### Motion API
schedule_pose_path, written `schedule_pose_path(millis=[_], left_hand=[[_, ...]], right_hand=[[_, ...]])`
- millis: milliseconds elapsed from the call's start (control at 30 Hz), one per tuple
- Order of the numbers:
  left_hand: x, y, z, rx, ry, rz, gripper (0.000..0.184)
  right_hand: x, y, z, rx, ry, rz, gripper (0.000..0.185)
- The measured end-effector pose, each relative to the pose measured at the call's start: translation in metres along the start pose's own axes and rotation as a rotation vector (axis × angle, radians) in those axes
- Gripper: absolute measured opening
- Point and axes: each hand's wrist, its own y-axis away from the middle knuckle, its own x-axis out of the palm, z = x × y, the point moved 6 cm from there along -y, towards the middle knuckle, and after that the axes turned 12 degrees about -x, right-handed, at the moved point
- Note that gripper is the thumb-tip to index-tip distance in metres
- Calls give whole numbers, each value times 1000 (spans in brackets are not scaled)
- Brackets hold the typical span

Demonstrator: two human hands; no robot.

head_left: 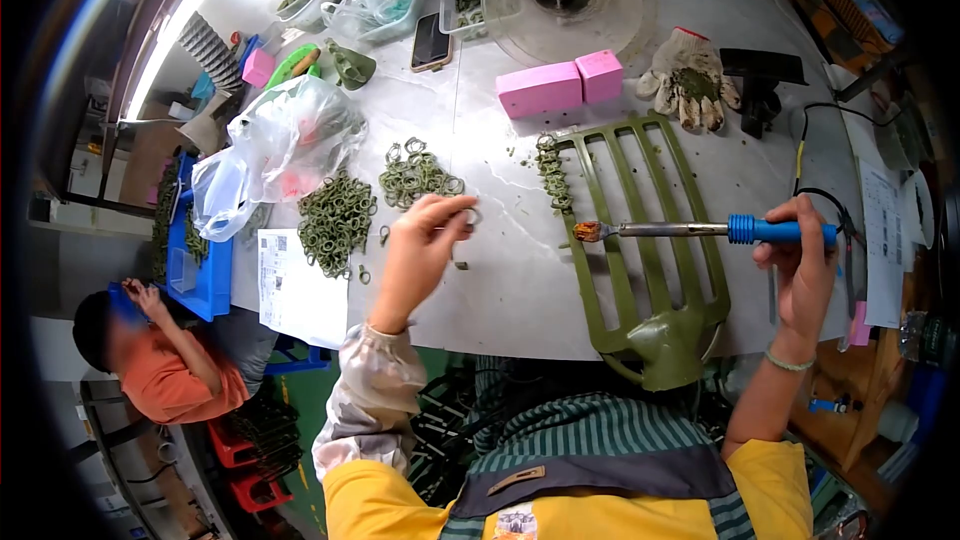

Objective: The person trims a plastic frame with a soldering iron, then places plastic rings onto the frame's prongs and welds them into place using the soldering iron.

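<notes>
My right hand [803, 252] grips the blue handle of a soldering iron [690, 229], its brown, crusted tip over the left bar of a green slatted frame [645, 240]. Small green rings [553, 175] line the frame's upper left edge. Between the thumb and fingers of my left hand [430, 240] is a small ring [472, 215], held above the table. Two piles of green rings, one larger [337, 223] and one smaller [415, 178], lie beyond and left of that hand.
Pink blocks [540, 90], a stained glove [688, 80] and a round clear container [500, 0] stand beyond the frame. Plastic bags [285, 145], a phone [431, 42] and white paper [300, 280] lie leftward. Another person in orange [185, 375] sits at far left.
</notes>
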Motion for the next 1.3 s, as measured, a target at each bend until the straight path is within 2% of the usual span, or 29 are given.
schedule_pose_path(millis=[133, 300, 400, 500, 667, 900, 1000, 1033, 1100, 1200, 1267, 1300], left_hand=[[52, 9, -38, 152, -205, 130, 23], [78, 3, -60, 495, -446, -75, 13], [86, -2, -64, 535, -522, -89, 13], [92, -4, -67, 658, -610, -121, 12], [98, -7, -67, 647, -651, -98, 10], [96, -8, -67, 662, -674, -69, 14], [71, -10, -74, 632, -368, -89, 15], [50, -13, -63, 396, -312, -136, 14], [7, -26, -27, 135, -173, -297, 11], [-34, -30, 19, -65, -682, -427, 29], [-35, -32, 49, -107, -659, -363, 34], [-32, -31, 52, -154, -569, -329, 29]], right_hand=[[-2, -2, -4, 7, -1, 19, 39], [1, -2, -9, 40, 0, 13, 40], [3, -3, -15, 54, -27, 13, 40], [7, -5, -22, 69, -48, 11, 40], [18, -5, -30, 76, -75, 29, 40], [-5, -6, -9, 27, -24, -11, 39], [-8, -4, -6, 27, -47, -10, 40], [-9, -2, -5, 31, -41, -11, 40], [-10, -1, -4, 19, -47, -12, 40], [-8, 1, -3, 5, -49, -1, 41], [-6, 1, -2, 2, -45, 8, 41], [-6, 1, -2, 3, -43, 10, 41]])
